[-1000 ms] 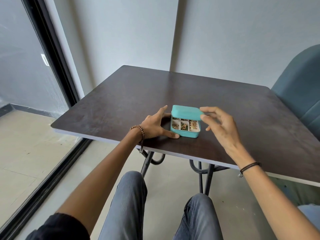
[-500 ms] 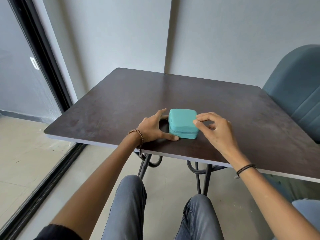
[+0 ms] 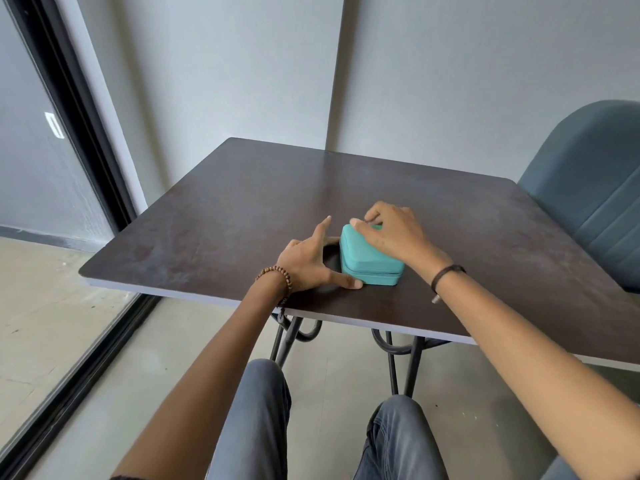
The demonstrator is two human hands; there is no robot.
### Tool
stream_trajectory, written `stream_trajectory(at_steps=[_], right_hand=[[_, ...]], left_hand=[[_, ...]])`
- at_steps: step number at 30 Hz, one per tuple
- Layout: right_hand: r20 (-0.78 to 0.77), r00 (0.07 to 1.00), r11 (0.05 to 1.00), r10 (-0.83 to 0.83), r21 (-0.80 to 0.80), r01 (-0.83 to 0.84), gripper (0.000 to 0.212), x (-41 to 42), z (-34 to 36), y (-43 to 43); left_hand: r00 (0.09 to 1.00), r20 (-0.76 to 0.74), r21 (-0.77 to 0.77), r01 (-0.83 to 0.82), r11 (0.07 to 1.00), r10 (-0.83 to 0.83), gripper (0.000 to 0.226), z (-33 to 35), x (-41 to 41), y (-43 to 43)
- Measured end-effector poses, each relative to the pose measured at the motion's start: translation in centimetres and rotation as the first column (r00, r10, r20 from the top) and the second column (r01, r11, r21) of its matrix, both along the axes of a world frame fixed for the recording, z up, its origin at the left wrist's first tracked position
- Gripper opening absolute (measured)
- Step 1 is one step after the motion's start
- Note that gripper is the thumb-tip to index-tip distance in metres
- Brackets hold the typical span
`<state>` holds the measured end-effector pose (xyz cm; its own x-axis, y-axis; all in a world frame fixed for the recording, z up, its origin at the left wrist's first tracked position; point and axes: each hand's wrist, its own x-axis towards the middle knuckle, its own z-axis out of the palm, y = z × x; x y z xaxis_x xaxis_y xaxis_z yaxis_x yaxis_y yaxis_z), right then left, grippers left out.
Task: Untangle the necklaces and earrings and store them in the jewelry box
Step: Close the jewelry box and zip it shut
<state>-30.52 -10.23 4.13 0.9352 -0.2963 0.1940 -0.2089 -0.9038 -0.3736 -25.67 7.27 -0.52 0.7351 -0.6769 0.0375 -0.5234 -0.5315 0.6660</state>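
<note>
one table (image 3: 467,216); one jewelry box (image 3: 369,265); two hands (image 3: 308,263) (image 3: 391,233)

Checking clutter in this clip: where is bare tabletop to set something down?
Bare: table far half by the wall; strip left of the left hand; stretch from right hand to chair. Crowded: hands at the jewelry box.

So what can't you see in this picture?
Head view:
Inside the jewelry box: its shut lid hides it.
The box's far right corner: the right hand covers it.
The chair: cut off by the right edge.
The table's near right corner: cut off by the right edge.
</note>
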Motion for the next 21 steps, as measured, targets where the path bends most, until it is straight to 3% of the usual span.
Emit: stream_trajectory(at_steps=[3,10,21], right_hand=[[-0.115,0.993,0.994,-0.018,-0.105,0.006,0.048,1.5,0.7,1.9],[-0.250,0.966,0.981,-0.069,-0.195,0.020,0.026,3.2,1.9,4.6],[-0.205,0.977,0.958,-0.064,-0.288,0.002,0.016,3.8,2.3,5.4]], left_hand=[[1.000,0.022,0.020,0.009,1.000,-0.010,0.129,-0.2,0.1,0.1],[1.000,0.010,-0.001,-0.019,1.000,0.019,0.130,-0.1,-0.1,0.0],[0.997,-0.061,-0.053,-0.043,0.998,0.040,0.146,-0.2,0.1,0.0]])
